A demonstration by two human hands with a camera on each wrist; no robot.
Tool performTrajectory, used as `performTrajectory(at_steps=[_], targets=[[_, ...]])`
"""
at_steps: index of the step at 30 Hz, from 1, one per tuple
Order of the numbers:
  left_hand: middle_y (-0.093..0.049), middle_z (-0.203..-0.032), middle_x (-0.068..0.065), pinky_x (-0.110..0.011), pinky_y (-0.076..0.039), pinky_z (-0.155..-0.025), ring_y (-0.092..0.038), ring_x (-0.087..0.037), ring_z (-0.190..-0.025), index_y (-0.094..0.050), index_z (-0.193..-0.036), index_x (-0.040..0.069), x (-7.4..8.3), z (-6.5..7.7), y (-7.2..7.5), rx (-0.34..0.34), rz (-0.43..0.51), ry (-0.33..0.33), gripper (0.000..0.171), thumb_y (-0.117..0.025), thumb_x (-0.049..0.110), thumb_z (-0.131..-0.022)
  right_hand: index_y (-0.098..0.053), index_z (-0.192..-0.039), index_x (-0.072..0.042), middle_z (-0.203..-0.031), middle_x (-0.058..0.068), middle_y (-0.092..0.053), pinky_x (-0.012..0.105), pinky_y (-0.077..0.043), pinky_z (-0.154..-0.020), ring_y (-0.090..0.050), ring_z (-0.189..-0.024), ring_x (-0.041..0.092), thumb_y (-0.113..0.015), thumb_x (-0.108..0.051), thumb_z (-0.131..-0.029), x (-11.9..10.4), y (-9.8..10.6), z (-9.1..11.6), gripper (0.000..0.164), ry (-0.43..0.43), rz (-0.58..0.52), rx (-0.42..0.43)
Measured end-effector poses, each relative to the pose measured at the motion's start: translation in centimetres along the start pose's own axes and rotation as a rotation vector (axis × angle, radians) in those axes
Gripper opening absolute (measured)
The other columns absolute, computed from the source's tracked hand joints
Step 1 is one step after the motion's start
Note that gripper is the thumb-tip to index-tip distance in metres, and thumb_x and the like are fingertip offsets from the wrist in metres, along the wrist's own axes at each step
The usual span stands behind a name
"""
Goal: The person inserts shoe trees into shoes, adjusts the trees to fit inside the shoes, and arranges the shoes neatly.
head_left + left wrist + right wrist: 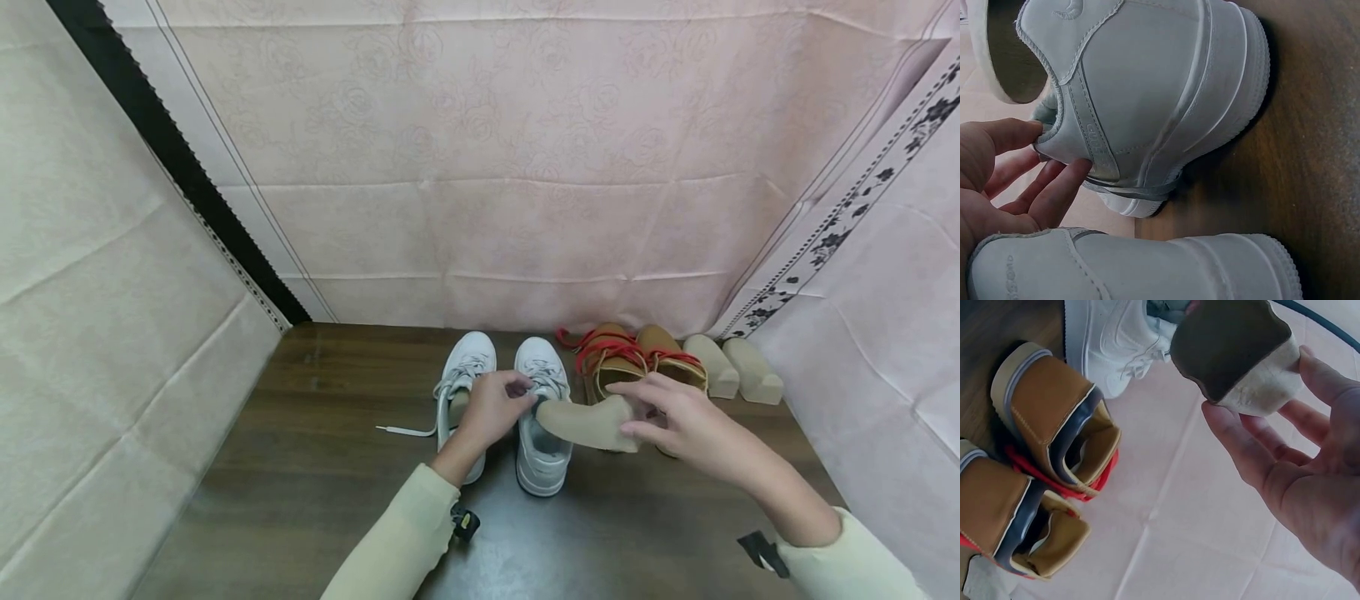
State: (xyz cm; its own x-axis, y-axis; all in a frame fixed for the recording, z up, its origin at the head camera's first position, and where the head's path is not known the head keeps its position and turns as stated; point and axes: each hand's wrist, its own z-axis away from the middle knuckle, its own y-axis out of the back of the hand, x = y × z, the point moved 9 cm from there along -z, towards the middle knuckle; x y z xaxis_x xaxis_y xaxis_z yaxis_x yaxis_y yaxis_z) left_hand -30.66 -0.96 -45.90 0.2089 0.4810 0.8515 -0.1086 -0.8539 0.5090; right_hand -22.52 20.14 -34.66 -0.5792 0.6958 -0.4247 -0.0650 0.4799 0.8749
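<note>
Two white sneakers stand side by side on the dark wooden table. My left hand (491,408) pinches the collar of the right-hand sneaker (543,467), thumb inside the edge and fingers outside, as the left wrist view shows. A beige shoe tree (585,422) is gripped at its heel end by my right hand (678,421); its rounded toe end points left, over the opening of that sneaker. In the right wrist view the flat, dark heel face (1229,347) of the shoe tree fronts the camera. The left-hand sneaker (470,354) has another beige piece (458,407) inside.
A loose white lace (408,431) trails left from the left-hand sneaker. Brown shoes (609,342) with red laces stand to the right, partly behind my right hand. Two more beige shoe trees (752,372) lie beyond them, by the cloth-covered wall (862,317).
</note>
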Motion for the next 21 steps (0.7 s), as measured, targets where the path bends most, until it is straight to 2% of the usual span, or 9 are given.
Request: performTrajectory(at_steps=[8,15,21], targets=[[-0.077,-0.098,-0.002,-0.030,-0.059,-0.079,-0.070,-0.014,-0.089,-0.079,-0.105,0.012,0.0,0.1,-0.1,0.003,-0.006,-0.009,0.013,-0.077,0.015,-0.093,-0.070,-0.131,-0.011,-0.093,-0.006,-0.059,0.024,-0.047,-0.065,-0.052,-0.079,0.009,-0.079,-0.030,-0.091,-0.7,-1.0,-0.9,0.045,-0.019,0.039,-0.037],[-0.077,-0.097,-0.002,-0.030,-0.058,-0.078,-0.069,-0.014,-0.088,-0.079,-0.106,0.011,0.2,0.2,-0.1,0.004,-0.011,-0.008,0.013,-0.077,0.015,-0.094,-0.071,-0.129,-0.008,-0.091,-0.005,-0.058,0.027,-0.047,-0.065,-0.049,-0.074,0.004,-0.081,-0.030,-0.089,-1.8,-1.7,-1.8,0.046,-0.019,0.133,-0.024],[-0.077,-0.097,-0.002,-0.030,-0.058,-0.078,-0.069,-0.014,-0.087,-0.079,-0.105,0.011,0.1,0.1,0.0,0.005,-0.010,-0.011,0.012,-0.076,0.015,-0.094,-0.070,-0.127,-0.002,-0.090,0.002,-0.060,0.028,-0.050,-0.062,-0.051,-0.071,0.006,-0.082,-0.028,-0.088,-3.3,-2.4,-2.7,0.048,-0.031,0.187,-0.033]])
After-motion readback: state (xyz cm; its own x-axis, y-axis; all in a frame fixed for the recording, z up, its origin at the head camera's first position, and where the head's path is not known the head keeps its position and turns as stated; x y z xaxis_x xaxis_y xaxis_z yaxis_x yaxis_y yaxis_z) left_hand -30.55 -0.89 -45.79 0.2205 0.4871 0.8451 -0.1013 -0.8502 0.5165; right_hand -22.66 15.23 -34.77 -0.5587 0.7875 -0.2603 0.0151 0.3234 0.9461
